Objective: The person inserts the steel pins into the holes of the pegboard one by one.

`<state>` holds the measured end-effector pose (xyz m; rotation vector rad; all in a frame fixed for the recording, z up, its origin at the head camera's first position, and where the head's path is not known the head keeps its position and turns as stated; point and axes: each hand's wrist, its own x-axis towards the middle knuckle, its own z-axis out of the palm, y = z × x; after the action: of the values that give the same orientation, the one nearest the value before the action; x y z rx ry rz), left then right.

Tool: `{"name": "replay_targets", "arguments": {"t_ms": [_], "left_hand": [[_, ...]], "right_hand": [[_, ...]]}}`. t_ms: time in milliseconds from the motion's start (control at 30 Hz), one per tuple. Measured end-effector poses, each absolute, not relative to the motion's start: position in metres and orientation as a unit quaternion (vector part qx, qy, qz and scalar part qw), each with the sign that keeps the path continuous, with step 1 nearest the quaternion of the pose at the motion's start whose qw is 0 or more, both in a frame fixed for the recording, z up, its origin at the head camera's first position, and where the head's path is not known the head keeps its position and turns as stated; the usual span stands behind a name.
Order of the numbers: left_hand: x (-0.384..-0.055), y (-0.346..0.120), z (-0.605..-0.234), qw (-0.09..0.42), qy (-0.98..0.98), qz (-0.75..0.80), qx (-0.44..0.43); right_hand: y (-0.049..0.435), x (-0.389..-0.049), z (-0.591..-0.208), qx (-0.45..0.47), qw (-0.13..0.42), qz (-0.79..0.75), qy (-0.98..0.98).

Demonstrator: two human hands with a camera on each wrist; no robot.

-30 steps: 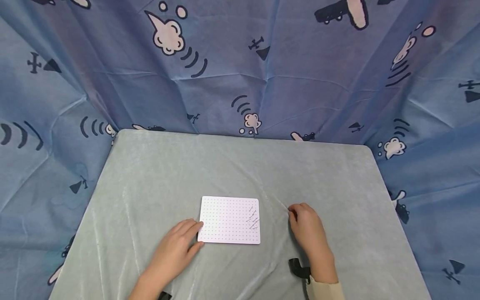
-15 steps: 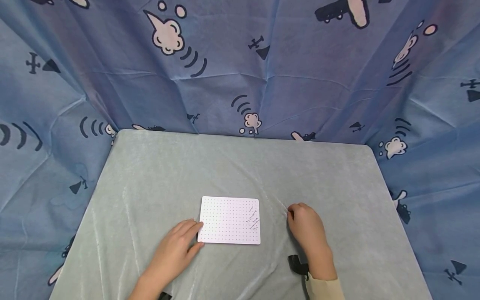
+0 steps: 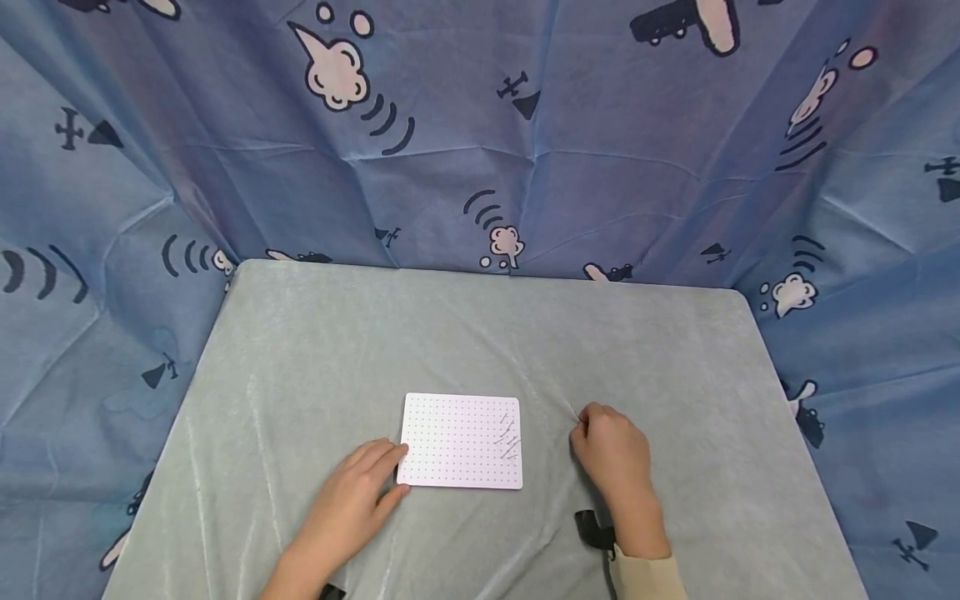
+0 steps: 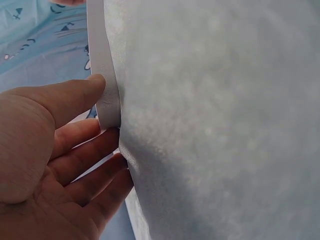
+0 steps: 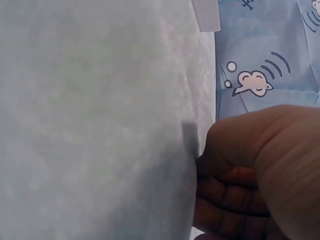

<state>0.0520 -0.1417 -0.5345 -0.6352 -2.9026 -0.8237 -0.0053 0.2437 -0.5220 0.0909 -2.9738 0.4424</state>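
A white pegboard [image 3: 457,467] with rows of small holes lies on the cloth-covered table in the head view. Several thin dark pins [image 3: 507,437] stand tilted in its right side. My left hand [image 3: 348,492] rests at its near left corner, thumb on the near edge and a fingertip on the left edge. In the left wrist view the thumb touches the board's side [image 4: 102,60], with the fingers loosely extended below. To the right of the board my right hand [image 3: 615,454] has its fingers curled, tips down at the cloth. Whether a small thing is between them I cannot tell.
A pale grey-green cloth [image 3: 337,333] with light creases covers the table. A blue printed curtain [image 3: 435,100] closes off the back and both sides. A black wrist mount [image 3: 595,531] juts from the right wrist, near a beige sleeve [image 3: 647,577].
The right hand's thumb and fingers have shifted slightly to the left and drawn in at the cloth. The left hand and the board keep their places.
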Motion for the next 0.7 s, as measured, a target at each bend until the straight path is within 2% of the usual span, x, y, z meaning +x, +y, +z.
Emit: {"name": "replay_targets", "arguments": {"t_ms": [333,700], "left_hand": [[0.052,-0.141,-0.535,0.02,-0.943,-0.263,-0.201],[0.052,-0.141,-0.534,0.027,-0.943,-0.26,-0.206]], "right_hand": [[0.248,-0.003,-0.515,0.011,0.055,0.178,-0.982],[0.245,-0.004,-0.511,0.044,0.116,0.277,-0.953]]}}
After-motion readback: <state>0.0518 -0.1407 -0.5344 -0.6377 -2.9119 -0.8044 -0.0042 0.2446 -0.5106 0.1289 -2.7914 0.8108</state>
